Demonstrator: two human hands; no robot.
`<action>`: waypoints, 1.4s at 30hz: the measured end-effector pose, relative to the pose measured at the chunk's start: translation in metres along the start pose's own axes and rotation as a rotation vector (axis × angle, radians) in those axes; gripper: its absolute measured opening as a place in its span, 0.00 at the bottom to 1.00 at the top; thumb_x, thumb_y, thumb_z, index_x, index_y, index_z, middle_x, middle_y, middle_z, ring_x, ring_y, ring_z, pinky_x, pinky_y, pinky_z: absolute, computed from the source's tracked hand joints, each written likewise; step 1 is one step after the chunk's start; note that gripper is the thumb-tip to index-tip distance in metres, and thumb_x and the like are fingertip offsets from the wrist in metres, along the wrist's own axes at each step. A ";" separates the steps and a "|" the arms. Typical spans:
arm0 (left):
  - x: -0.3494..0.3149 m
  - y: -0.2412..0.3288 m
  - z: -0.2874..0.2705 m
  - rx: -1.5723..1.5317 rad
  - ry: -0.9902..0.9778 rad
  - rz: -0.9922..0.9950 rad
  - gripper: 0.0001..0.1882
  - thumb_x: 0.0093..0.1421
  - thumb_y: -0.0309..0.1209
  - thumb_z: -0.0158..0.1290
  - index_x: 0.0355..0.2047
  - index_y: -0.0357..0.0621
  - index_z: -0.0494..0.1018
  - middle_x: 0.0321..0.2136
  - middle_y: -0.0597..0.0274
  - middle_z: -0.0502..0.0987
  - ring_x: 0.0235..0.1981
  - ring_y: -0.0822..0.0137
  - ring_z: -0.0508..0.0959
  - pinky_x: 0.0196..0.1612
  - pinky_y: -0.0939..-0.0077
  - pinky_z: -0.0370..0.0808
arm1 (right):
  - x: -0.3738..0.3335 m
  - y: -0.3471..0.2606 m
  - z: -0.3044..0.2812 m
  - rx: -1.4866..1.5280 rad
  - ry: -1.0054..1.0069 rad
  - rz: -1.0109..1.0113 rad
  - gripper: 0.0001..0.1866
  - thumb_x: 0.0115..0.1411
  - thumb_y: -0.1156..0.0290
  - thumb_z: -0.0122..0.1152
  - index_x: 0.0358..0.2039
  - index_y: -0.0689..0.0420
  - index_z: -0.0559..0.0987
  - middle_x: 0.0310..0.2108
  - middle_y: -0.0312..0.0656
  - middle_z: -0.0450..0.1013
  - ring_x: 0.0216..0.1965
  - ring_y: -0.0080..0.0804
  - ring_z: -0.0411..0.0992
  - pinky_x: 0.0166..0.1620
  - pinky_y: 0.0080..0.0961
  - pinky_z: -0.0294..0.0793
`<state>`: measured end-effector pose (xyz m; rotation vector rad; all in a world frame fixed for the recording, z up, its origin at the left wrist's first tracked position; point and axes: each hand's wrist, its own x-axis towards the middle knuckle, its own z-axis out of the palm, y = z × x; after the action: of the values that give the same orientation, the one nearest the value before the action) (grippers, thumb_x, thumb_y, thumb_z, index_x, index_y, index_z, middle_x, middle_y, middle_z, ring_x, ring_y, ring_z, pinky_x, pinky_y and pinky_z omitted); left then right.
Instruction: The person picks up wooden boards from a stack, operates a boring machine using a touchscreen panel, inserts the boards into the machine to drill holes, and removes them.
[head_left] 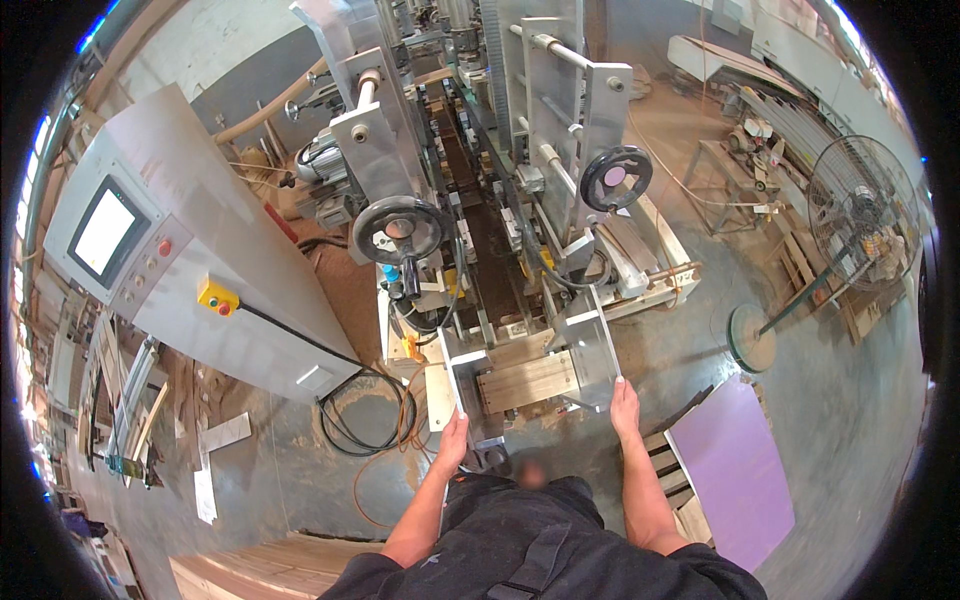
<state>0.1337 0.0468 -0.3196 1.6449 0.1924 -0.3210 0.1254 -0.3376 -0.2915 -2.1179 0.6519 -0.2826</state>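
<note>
The left hand point(452, 440) rests fingers-up against the near edge of the left metal guide plate point(462, 378), fingers held together and flat; the right hand point(625, 408) does the same on the right metal guide plate point(597, 352), fingertips touching its lower corner. Whether either thumb hooks round the plate edge I cannot tell.

Between the two plates, just beyond both hands, lies a stack of wooden boards point(527, 381), pale, rough-sawn, with straight long edges, sitting at the mouth of the machine's feed channel point(492, 262). The plates are thin, smooth, grey sheet steel with sharp-looking corners (a cut is a fair risk if a palm slides along an edge). Should the boards move while fingers sit at the plate ends, a fingertip could, I judge, be nipped between wood and steel.

Beyond the boards stand two black spoked handwheels point(398, 229), round and matt, the other point(615, 178) to the right. Left of the boards a grey control cabinet point(215, 290) carries a screen and a yellow box with a red button point(218, 297); black cable point(365, 412) coils on the dusty concrete floor point(850, 440) beside the left hand, a likely trip hazard. Right of the boards lies a flat purple panel point(735, 470), and farther off a wire-caged fan point(862, 200).
</note>
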 end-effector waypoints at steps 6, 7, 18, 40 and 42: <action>-0.005 0.017 0.004 0.079 0.041 -0.045 0.34 0.73 0.46 0.41 0.68 0.30 0.52 0.63 0.48 0.64 0.65 0.61 0.62 0.67 0.73 0.55 | -0.001 0.002 -0.003 -0.017 -0.006 0.035 0.26 0.72 0.51 0.36 0.43 0.62 0.75 0.40 0.62 0.74 0.45 0.66 0.70 0.47 0.52 0.68; -0.005 0.015 0.003 0.090 0.052 -0.051 0.34 0.73 0.45 0.41 0.68 0.29 0.52 0.63 0.48 0.64 0.64 0.61 0.62 0.66 0.73 0.56 | -0.001 0.001 -0.003 -0.016 -0.004 0.029 0.26 0.72 0.51 0.36 0.43 0.62 0.75 0.40 0.62 0.74 0.45 0.66 0.70 0.47 0.52 0.68; -0.010 0.025 0.008 -0.003 0.018 -0.029 0.32 0.73 0.44 0.40 0.68 0.33 0.54 0.65 0.51 0.63 0.66 0.62 0.60 0.67 0.74 0.53 | 0.000 0.001 -0.005 0.007 -0.024 0.064 0.26 0.72 0.51 0.37 0.42 0.62 0.75 0.39 0.62 0.74 0.45 0.65 0.70 0.47 0.51 0.68; -0.012 0.033 0.011 -0.014 0.018 -0.045 0.29 0.73 0.42 0.39 0.66 0.33 0.58 0.61 0.54 0.68 0.61 0.66 0.65 0.65 0.75 0.58 | 0.001 0.010 -0.002 0.032 -0.008 0.044 0.25 0.72 0.52 0.38 0.44 0.61 0.75 0.40 0.62 0.74 0.46 0.66 0.70 0.47 0.50 0.68; -0.014 0.039 0.012 -0.041 0.011 -0.113 0.30 0.73 0.43 0.39 0.66 0.32 0.58 0.60 0.54 0.69 0.60 0.66 0.66 0.64 0.74 0.59 | 0.000 0.009 -0.003 0.036 -0.008 0.049 0.25 0.72 0.52 0.38 0.44 0.61 0.75 0.40 0.62 0.74 0.46 0.65 0.70 0.47 0.50 0.68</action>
<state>0.1315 0.0315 -0.2793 1.5984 0.2990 -0.3913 0.1212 -0.3443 -0.2975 -2.0650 0.6885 -0.2569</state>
